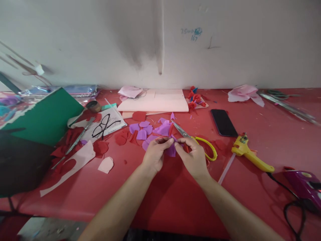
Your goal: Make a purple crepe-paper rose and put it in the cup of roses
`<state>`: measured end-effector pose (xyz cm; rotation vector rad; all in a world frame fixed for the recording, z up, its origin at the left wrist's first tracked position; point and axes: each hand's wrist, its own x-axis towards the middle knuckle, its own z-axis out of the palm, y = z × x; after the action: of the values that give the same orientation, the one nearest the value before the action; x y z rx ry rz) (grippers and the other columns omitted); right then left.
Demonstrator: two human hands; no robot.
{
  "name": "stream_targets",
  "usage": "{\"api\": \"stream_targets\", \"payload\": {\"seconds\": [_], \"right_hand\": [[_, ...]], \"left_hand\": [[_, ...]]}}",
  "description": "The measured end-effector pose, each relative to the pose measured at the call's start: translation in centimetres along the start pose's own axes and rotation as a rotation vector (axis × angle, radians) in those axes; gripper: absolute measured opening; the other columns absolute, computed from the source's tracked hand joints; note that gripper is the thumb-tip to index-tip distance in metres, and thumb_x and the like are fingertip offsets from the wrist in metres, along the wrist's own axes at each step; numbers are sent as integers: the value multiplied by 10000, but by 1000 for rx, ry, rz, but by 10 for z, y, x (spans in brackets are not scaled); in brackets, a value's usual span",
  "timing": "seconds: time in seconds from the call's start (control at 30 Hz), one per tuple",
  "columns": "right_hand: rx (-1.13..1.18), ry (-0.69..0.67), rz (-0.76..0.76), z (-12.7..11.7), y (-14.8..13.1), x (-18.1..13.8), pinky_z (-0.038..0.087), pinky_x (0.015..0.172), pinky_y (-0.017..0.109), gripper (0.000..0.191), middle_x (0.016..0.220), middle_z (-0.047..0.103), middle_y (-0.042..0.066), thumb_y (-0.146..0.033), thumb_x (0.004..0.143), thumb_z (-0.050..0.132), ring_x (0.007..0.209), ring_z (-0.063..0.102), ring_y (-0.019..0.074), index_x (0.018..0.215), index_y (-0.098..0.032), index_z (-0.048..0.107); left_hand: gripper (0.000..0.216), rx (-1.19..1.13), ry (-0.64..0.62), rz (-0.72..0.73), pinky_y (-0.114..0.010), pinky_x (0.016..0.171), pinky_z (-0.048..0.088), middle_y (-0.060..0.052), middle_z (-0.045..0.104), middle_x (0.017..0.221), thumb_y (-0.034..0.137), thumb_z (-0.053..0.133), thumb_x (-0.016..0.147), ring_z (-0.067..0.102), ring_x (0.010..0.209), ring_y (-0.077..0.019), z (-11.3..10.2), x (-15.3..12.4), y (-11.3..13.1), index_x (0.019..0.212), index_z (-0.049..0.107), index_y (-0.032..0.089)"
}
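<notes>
Both hands meet above the middle of the red table, fingertips nearly touching. My left hand point(155, 153) pinches a small purple petal point(172, 138) between thumb and forefinger. On the other side of that petal, my right hand point(192, 154) is closed on it in a pinch as well. Several loose purple petals point(141, 134) lie on the table just beyond and left of the hands. Scissors with yellow handles point(213, 152) rest behind my right hand, blades pointing away to the left. Fine detail of the held petal is hidden by the fingers.
A yellow glue gun point(250, 157), a dark phone point(224, 123) and a purple device point(304, 187) lie on the right. Leftward are black glasses point(104, 126), tweezers point(77, 139) and red scraps point(100, 147). Pink sheets point(160, 101) and red flowers point(197, 98) sit near the wall.
</notes>
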<state>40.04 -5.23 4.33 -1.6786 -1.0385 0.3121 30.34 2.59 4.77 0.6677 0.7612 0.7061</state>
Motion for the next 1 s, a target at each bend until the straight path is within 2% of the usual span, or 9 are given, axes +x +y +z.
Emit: {"api": "stream_targets", "payload": {"seconds": [0.13,0.27,0.43,0.53,0.67,1.0], "right_hand": [[-26,6,-58,1,0,-1,461,788,351,87,851,668,16,-239,763,642,834,603,191,848,-222,642],[-70,45,-127,0,-2,-1,456,774,355,31,783,660,8,-222,765,640,795,593,190,795,-227,646],[-30,27,-35,-2,-1,0,462,748,355,27,776,659,12,-240,765,631,769,599,192,780,-225,647],[6,2,-8,-2,2,1,467,775,365,66,830,665,21,-249,758,632,806,606,200,819,-223,634],[-1,-22,-51,1,3,-1,460,817,367,177,906,657,30,-234,730,658,879,598,206,900,-224,610],[-110,13,-132,2,0,-3,451,787,366,48,805,675,19,-219,778,607,816,603,199,811,-225,641]], "left_hand": [[273,-40,40,-4,-211,623,397,28,582,594,205,845,464,507,568,-64,0,1,-1,605,621,142],[274,-59,59,13,-203,644,401,42,564,586,177,846,453,508,582,-57,1,1,0,594,613,146],[229,30,-16,0,-209,614,383,19,575,581,225,828,508,487,568,-63,1,-1,2,593,637,132],[242,14,4,9,-213,620,382,17,575,583,214,837,477,490,574,-66,1,-1,3,574,632,129],[256,-22,50,-6,-220,607,375,28,552,563,194,837,464,486,563,-70,2,0,3,569,610,138],[240,-35,-5,-8,-212,614,377,37,543,567,197,818,506,488,568,-66,-2,1,1,568,593,144]]}}
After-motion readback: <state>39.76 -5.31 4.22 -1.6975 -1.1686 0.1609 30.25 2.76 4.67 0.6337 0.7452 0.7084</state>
